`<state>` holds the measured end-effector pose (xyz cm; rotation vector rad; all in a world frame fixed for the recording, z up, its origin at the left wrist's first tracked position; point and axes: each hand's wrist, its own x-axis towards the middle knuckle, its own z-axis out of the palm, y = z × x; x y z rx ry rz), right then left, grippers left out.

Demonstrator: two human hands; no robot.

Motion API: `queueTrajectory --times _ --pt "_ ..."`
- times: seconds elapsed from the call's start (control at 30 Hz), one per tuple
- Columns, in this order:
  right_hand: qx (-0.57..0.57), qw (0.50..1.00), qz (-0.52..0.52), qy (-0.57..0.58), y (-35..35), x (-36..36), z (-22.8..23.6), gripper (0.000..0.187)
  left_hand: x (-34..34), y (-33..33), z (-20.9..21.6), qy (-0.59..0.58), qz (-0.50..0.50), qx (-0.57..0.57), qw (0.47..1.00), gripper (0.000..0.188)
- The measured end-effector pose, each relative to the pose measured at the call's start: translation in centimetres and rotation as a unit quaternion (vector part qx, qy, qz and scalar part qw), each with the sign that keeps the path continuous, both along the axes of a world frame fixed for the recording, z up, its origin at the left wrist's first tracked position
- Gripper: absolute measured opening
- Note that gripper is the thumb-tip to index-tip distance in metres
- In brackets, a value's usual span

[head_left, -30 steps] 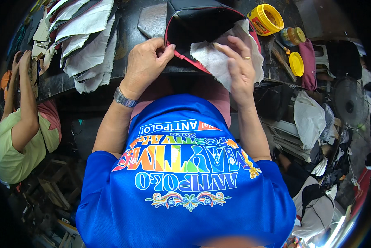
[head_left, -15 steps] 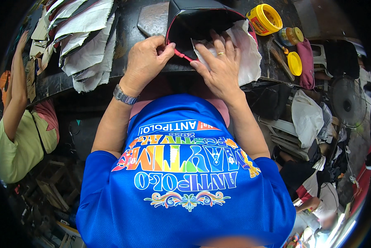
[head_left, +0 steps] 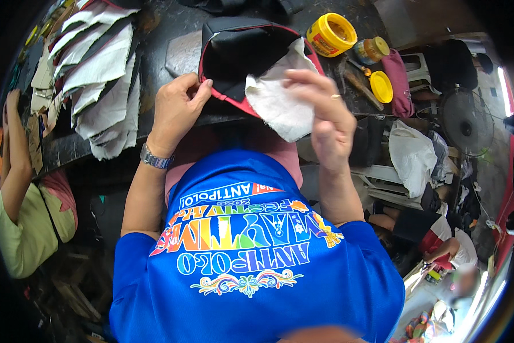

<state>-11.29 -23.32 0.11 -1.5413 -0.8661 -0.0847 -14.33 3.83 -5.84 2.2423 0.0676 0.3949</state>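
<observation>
A black piece with red edging (head_left: 234, 103), open like a pouch, lies at the table's near edge. My left hand (head_left: 179, 100) is closed in a pinch on its red edge at the left corner. White ragged-edged fabric (head_left: 285, 106) spreads from the piece's right side and hangs over its front. My right hand (head_left: 325, 114) is raised over the right part of this fabric, blurred by motion. Its fingers look apart from the thumb, and nothing shows between them.
Layered white and black fabric pieces (head_left: 102, 74) are stacked at the left. A dark flat slab (head_left: 182, 54) lies behind my left hand. At the right are an open yellow tub (head_left: 331, 35), a small jar (head_left: 372, 50), a yellow lid (head_left: 381, 87) and a maroon pouch (head_left: 398, 86). A co-worker's arm (head_left: 18, 148) shows far left.
My right hand has come off the fabric and moved right and toward me. The white fabric now flops farther over the front. My left hand keeps its pinch on the red edge.
</observation>
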Motion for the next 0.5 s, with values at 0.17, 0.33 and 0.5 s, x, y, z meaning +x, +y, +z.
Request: queueTrajectory --times 0.17,0.33,0.5 --pt "-0.118 0.963 -0.242 0.003 -2.6 2.5 0.2 0.093 0.9 -0.1 0.3 -0.047 -0.012 -0.022 0.999 0.032" --pt "-0.185 0.957 -0.189 0.119 -3.2 2.4 -4.0 0.09 0.8 0.1 0.5 -0.019 -0.013 -0.023 0.999 0.03" --pt "0.005 0.98 -0.184 0.07 -3.7 3.1 -3.6 0.078 0.5 0.2 -0.1 -0.033 -0.09 -0.115 0.989 0.021"
